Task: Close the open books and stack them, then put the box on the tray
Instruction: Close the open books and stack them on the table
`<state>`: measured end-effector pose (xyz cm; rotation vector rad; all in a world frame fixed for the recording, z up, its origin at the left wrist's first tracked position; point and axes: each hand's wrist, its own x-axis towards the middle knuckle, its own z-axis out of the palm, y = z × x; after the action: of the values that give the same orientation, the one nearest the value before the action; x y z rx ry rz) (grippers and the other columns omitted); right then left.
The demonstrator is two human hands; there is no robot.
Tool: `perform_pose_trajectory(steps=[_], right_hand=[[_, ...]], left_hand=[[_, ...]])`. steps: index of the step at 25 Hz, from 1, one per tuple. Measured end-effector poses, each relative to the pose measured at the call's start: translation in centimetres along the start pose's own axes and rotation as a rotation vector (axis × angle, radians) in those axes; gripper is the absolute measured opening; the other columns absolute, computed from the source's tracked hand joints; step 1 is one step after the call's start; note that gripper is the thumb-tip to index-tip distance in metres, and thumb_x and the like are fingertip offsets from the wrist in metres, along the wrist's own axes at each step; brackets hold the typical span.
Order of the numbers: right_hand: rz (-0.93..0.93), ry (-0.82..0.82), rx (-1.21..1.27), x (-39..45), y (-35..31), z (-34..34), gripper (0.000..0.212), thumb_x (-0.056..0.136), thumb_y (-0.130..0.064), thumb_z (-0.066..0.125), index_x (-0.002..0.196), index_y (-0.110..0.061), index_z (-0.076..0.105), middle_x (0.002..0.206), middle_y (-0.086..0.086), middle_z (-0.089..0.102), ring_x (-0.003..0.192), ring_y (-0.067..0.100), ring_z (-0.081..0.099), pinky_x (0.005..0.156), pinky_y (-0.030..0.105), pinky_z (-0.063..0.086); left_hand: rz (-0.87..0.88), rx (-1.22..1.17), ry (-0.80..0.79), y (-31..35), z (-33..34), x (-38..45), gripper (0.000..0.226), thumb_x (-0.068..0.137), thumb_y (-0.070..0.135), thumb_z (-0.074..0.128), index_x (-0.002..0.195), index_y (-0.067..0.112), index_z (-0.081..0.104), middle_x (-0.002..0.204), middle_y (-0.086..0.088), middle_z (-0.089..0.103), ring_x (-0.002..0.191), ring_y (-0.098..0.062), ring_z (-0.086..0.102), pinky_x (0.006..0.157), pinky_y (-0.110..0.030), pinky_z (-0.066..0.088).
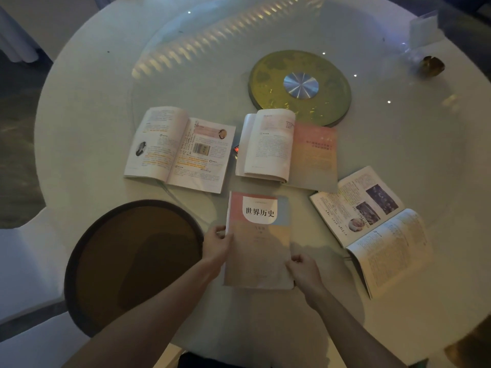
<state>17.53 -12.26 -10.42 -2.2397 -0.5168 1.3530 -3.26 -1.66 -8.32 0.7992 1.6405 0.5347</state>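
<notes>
A closed book (259, 240) with a pastel cover lies in front of me on the round white table (79, 128). My left hand (216, 244) grips its left edge, and my right hand (304, 269) pinches its lower right edge. Three books lie open: one at the left (180, 148), one in the middle (289, 150), one at the right (372, 227). A round brown tray (87, 261) with a dark rim sits at my lower left. A small red object (236, 149) peeks out between the left and middle open books; I cannot tell what it is.
A gold disc with a silver hub (300, 86) sits under the glass turntable at the table's centre. A small brown object (433, 65) and a clear card stand (425, 30) are at the far right. A white chair (26, 261) stands at the left.
</notes>
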Motion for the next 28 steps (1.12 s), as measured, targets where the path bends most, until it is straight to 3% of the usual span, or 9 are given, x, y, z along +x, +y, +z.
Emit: perform_pose_trajectory(steps=[3,8,11,14,17,19,22,26,28], right_hand=[[0.029,0.014,0.055,0.0,0.4,-1.0,0.021,0.089,-0.013,0.061,0.095,0.005,0.067,0.094,0.023,0.075,0.084,0.038,0.074,0.059,0.039,0.053],[0.036,-0.027,0.088,-0.2,0.8,-3.3,0.021,0.095,-0.017,0.059,0.086,-0.002,0.071,0.080,0.010,0.071,0.067,0.017,0.066,0.059,0.033,0.054],[0.057,0.135,0.253,0.4,2.1,-6.9,0.020,0.097,-0.017,0.060,0.091,-0.004,0.073,0.081,0.010,0.067,0.070,0.018,0.062,0.061,0.031,0.052],[0.100,0.382,0.439,0.9,3.9,-11.9,0.015,0.095,-0.021,0.064,0.086,-0.010,0.067,0.085,0.012,0.065,0.071,0.020,0.058,0.064,0.036,0.050],[0.153,0.616,0.485,1.2,5.4,-16.9,0.024,0.093,-0.029,0.067,0.109,-0.011,0.065,0.108,0.009,0.066,0.095,0.026,0.061,0.078,0.036,0.047],[0.121,0.632,0.376,2.2,6.1,-20.6,0.038,0.097,-0.034,0.062,0.127,-0.011,0.061,0.124,0.010,0.063,0.111,0.029,0.060,0.086,0.035,0.046],[-0.021,0.560,0.193,4.6,5.9,-26.2,0.046,0.103,-0.032,0.055,0.144,-0.010,0.052,0.142,0.010,0.055,0.131,0.029,0.052,0.100,0.036,0.045],[-0.199,0.383,-0.030,9.1,4.2,-32.3,0.025,0.104,-0.018,0.045,0.127,-0.012,0.053,0.128,0.009,0.057,0.128,0.033,0.054,0.097,0.036,0.043],[-0.118,0.283,-0.077,11.3,3.7,-34.2,0.044,0.103,-0.029,0.048,0.143,-0.010,0.048,0.140,0.014,0.055,0.133,0.035,0.051,0.105,0.041,0.042]], left_hand=[[0.020,0.107,-0.115,0.2,1.6,0.0,0.016,0.097,0.021,0.060,0.108,0.014,0.069,0.103,-0.004,0.074,0.092,-0.021,0.070,0.082,-0.038,0.061],[0.334,0.617,-0.089,1.2,4.2,0.3,0.044,0.092,0.029,0.059,0.134,0.014,0.058,0.127,-0.011,0.056,0.118,-0.029,0.056,0.101,-0.042,0.051],[0.450,0.597,-0.206,3.0,8.1,-0.4,0.050,0.092,0.028,0.064,0.139,0.014,0.056,0.134,-0.008,0.058,0.120,-0.024,0.058,0.103,-0.039,0.051],[0.512,0.630,-0.425,3.9,13.2,-2.0,0.041,0.091,0.023,0.066,0.131,0.014,0.063,0.124,-0.006,0.062,0.111,-0.021,0.061,0.096,-0.033,0.051],[0.383,0.620,-0.551,3.8,18.5,-4.1,0.043,0.090,0.022,0.070,0.132,0.015,0.061,0.115,0.000,0.059,0.105,-0.017,0.062,0.082,-0.027,0.050],[0.195,0.520,-0.570,3.3,22.2,-5.5,0.036,0.090,0.024,0.070,0.123,0.014,0.063,0.109,-0.002,0.063,0.098,-0.015,0.063,0.078,-0.028,0.052],[-0.172,0.332,-0.596,2.2,26.6,-6.9,0.020,0.094,0.027,0.065,0.106,0.011,0.067,0.097,-0.005,0.064,0.089,-0.017,0.062,0.088,-0.034,0.056],[-0.328,0.242,-0.593,0.6,30.4,-8.9,0.032,0.097,0.029,0.062,0.121,0.009,0.064,0.110,-0.008,0.071,0.101,-0.021,0.068,0.096,-0.039,0.056],[-0.355,0.132,-0.593,0.1,31.3,-9.8,0.030,0.101,0.025,0.055,0.125,0.007,0.061,0.120,-0.015,0.072,0.109,-0.029,0.070,0.094,-0.040,0.057]])
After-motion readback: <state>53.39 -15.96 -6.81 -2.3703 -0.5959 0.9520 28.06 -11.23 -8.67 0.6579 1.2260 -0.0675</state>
